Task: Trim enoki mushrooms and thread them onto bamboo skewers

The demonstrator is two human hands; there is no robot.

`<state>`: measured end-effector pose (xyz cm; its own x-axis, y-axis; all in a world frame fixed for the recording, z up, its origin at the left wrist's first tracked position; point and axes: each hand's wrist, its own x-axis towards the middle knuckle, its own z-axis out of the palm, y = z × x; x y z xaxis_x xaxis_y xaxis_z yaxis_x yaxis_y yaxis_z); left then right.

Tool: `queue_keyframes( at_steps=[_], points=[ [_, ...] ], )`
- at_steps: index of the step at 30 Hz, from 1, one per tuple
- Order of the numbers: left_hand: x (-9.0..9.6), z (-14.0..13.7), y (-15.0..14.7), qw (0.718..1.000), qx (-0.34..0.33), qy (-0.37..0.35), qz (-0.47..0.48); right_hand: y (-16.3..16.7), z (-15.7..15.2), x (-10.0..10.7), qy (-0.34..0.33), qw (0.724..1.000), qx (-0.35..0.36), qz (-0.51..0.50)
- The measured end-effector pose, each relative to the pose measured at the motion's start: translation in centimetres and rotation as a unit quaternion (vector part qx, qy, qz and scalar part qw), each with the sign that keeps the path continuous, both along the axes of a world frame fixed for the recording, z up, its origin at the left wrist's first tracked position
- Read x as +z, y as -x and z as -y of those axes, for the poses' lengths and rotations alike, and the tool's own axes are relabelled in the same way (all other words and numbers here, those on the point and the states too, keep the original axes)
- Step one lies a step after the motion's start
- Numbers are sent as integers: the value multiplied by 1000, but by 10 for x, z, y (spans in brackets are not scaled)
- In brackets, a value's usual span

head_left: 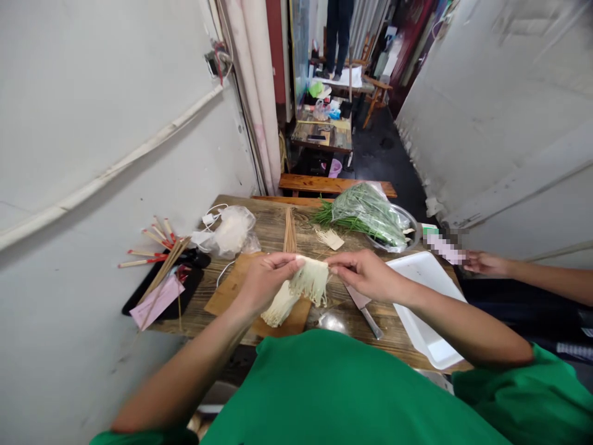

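Between both hands, above the table, a flat strip of enoki mushrooms [311, 278] hangs with its heads down. My left hand [266, 278] pinches the upper left corner between thumb and fingers. At the upper right corner, my right hand [365, 275] has its fingers closed on the same strip. Below lies a larger bunch of enoki [279, 307] on a brown cutting board [231, 293]. A smaller cut piece of enoki [330, 238] rests on the wood farther back. Beneath my right hand is a knife [368, 314], its blade partly hidden.
A bundle of bamboo skewers [290, 228] lies behind my hands. Bagged green chives [370, 213] fill a metal bowl at the back right. A white tray [433, 327] stands right, beside another person's hand [484, 262]. Left are a plastic bag [234, 228] and red-tipped sticks [157, 238].
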<state>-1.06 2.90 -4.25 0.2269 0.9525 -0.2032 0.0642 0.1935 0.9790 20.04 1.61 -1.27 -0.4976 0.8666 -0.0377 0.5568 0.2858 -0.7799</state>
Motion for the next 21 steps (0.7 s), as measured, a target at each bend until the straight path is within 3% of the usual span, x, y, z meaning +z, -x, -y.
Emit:
queue_keyframes(
  at_steps=[10,16,21],
  points=[
    [-6,14,-3,1000,17,-24,-7,0,19,-10,21,996,-28,-78],
    [4,42,-1,991,-25,-92,-91,0,60,5,-5,998,-23,-54],
    [10,60,-2,982,-82,-158,-68,-10,84,13,-5,998,7,-67]
  ],
)
